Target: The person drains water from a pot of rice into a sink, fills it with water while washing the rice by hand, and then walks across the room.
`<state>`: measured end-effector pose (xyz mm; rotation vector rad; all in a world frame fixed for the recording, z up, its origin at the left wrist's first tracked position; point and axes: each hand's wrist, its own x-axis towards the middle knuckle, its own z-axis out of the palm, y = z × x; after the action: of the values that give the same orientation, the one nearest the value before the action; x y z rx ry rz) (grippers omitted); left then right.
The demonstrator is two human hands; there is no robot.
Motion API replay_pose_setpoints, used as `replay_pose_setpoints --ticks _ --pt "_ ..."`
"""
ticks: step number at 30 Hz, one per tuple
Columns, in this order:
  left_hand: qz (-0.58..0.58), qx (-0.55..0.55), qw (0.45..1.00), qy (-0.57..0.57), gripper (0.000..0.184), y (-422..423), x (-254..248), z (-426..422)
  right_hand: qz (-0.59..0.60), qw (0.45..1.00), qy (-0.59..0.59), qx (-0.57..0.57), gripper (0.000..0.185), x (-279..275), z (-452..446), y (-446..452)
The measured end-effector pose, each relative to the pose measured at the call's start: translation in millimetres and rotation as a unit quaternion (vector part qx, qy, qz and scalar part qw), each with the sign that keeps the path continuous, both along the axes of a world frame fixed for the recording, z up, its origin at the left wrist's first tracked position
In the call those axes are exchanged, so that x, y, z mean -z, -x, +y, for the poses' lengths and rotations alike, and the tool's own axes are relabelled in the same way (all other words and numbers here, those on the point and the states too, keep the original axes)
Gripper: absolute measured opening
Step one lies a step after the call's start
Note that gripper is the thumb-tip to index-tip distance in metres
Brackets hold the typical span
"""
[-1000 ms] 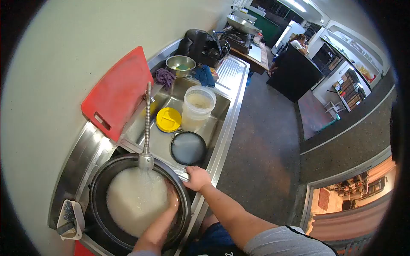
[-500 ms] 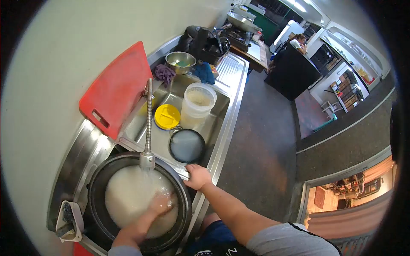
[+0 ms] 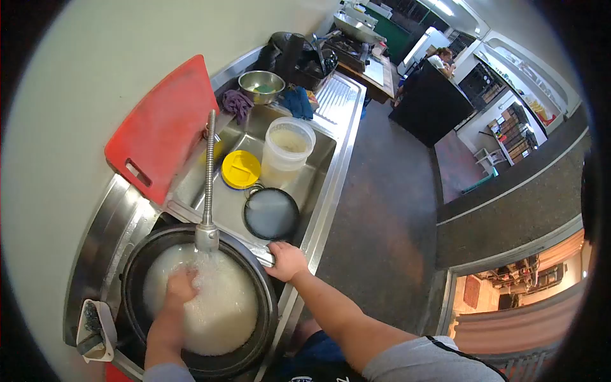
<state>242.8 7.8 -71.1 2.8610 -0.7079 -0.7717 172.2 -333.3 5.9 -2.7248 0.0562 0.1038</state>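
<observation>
A large dark pot stands in the near basin, holding cloudy whitish water. Water runs into it from the flexible metal faucet. My left hand is dipped in the cloudy water, left of the stream, and its fingers are hidden under the surface. What lies beneath the water cannot be made out. Beside the pot's rim, my right hand is closed over the metal sink divider between the two basins.
In the far basin are a yellow lid, a clear plastic tub and a black pan with cloudy liquid. A red cutting board leans on the wall. A metal bowl sits behind. A person is far off.
My left hand has swept leftward through the water, from right of the stream to its left. My right hand stays on the divider. The view has shifted slightly.
</observation>
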Motion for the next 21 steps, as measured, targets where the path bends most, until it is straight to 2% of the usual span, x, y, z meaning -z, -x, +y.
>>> replay_pose_setpoints --ticks 2,5,8,11,14,17,19,21 --pt "0.027 -0.090 0.993 0.077 0.066 4.5 22.2 19.4 0.000 1.000 -0.002 0.001 0.048 -0.3 -0.2 -0.5" --pt "-0.098 -0.093 0.986 0.098 0.070 19.7 52.0 34.2 0.000 1.000 -0.004 0.003 0.047 -2.7 -1.1 -1.4" --pt "-0.190 -0.173 0.963 0.081 0.071 44.7 65.8 23.6 0.009 1.000 -0.004 0.002 0.048 -5.0 -1.5 -1.1" --pt "-0.136 -0.228 0.964 0.011 0.065 53.8 45.3 -5.2 0.000 1.000 -0.003 -0.001 0.048 -2.6 -1.8 0.8" --pt "-0.219 -0.119 0.940 -0.233 0.061 80.9 121.0 -20.7 -0.004 1.000 -0.012 0.000 0.048 -3.6 -1.3 -0.4" --pt "-0.206 -0.149 0.952 -0.173 0.062 98.5 143.4 -59.2 -0.014 1.000 -0.024 -0.002 0.049 -5.8 -4.6 -4.0" --pt "-0.065 -0.173 0.982 -0.049 0.054 89.9 101.4 -92.7 0.000 0.999 -0.034 0.002 0.050 -2.5 -3.8 0.2" --pt "0.094 -0.205 0.973 0.052 0.048 76.0 51.2 -109.2 -0.004 1.000 -0.027 0.001 0.050 1.1 -4.2 -0.8"
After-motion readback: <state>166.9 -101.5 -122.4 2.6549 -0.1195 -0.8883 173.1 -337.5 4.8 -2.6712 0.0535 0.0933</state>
